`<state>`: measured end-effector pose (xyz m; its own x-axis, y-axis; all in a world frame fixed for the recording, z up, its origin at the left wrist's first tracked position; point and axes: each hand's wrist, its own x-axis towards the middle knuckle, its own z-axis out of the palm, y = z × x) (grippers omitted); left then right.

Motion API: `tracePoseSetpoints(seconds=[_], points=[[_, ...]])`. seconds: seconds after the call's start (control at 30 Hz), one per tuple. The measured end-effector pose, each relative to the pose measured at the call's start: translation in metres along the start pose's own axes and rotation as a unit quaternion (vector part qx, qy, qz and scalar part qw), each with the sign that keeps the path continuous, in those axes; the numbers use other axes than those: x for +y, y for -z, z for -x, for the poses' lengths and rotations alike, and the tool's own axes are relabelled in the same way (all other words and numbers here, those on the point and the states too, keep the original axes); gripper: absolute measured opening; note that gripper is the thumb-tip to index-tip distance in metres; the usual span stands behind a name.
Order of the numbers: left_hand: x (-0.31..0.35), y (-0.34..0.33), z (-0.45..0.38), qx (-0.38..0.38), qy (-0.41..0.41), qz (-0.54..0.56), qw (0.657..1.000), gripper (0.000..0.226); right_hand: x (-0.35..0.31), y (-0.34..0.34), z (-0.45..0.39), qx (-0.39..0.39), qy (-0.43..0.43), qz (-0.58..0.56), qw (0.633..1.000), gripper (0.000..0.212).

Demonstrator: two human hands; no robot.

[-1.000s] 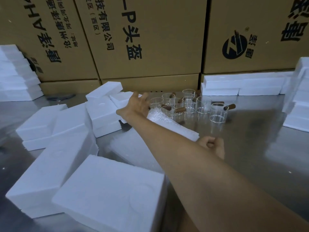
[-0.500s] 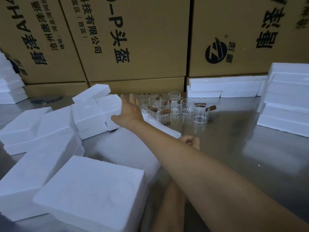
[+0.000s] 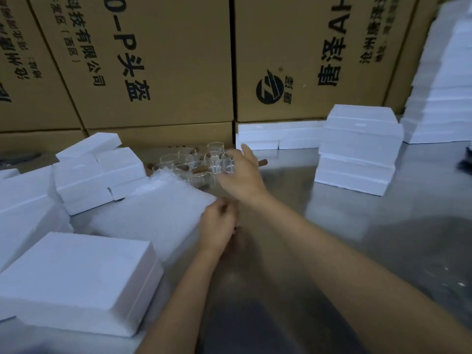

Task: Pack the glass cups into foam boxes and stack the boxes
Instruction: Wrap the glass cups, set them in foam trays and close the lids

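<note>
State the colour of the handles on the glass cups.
Brown, wood-like handles on the clear glass cups; shows in the head view, the only one.

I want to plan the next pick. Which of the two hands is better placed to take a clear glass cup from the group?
The right hand: it is already at the clear glass cups with wooden handles, fingers spread. The left hand is nearer the body, curled at the bubble-wrap sheet.

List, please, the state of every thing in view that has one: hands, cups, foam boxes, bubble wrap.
right hand: fingers spread, reaching over the cups, nothing gripped
left hand: curled at the bubble wrap's edge; grip unclear
glass cups: upright, clustered on the table, unpacked
bubble wrap: lying flat
near foam box: closed
foam stack: closed boxes, stacked
</note>
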<state>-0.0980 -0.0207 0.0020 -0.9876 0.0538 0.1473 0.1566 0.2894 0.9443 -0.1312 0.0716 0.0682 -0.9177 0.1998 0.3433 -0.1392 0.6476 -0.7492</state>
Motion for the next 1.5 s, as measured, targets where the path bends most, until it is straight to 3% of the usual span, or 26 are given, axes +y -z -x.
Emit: tracePoseSetpoints(seconds=[0.1,0.17,0.27,0.43,0.63,0.93,1.07,1.23,1.5], points=[[0.003,-0.015,0.010,0.003,-0.012,0.019,1.000,0.021,0.050,0.056,0.027,0.136,-0.006,0.019,0.990,0.029],[0.009,-0.034,0.014,-0.018,-0.006,0.027,0.999,0.021,0.080,0.087,0.042,0.212,-0.026,0.012,0.977,0.026],[0.027,-0.070,0.011,-0.045,0.011,0.043,0.998,0.017,0.112,0.121,0.054,0.287,-0.049,0.013,0.957,0.032],[0.080,-0.127,-0.005,-0.101,0.045,0.094,0.989,0.038,0.138,0.169,0.050,0.385,-0.078,0.019,0.919,0.054],[0.132,-0.173,-0.035,-0.179,0.033,0.079,0.980,0.068,0.163,0.199,0.021,0.352,-0.177,-0.002,0.919,0.092],[0.151,-0.211,-0.078,-0.232,0.042,0.055,0.970,0.081,0.187,0.204,-0.005,0.338,-0.172,-0.038,0.925,0.089],[0.146,-0.206,-0.080,-0.202,0.034,0.113,0.972,0.062,0.185,0.203,-0.003,0.353,-0.153,-0.038,0.922,0.083],[0.141,-0.174,-0.063,-0.139,0.005,0.176,0.974,0.057,0.156,0.189,0.007,0.342,-0.114,-0.031,0.932,0.087],[0.091,-0.084,0.005,-0.044,-0.029,0.139,0.989,0.053,0.105,0.143,0.068,0.189,-0.116,-0.081,0.972,0.084]])
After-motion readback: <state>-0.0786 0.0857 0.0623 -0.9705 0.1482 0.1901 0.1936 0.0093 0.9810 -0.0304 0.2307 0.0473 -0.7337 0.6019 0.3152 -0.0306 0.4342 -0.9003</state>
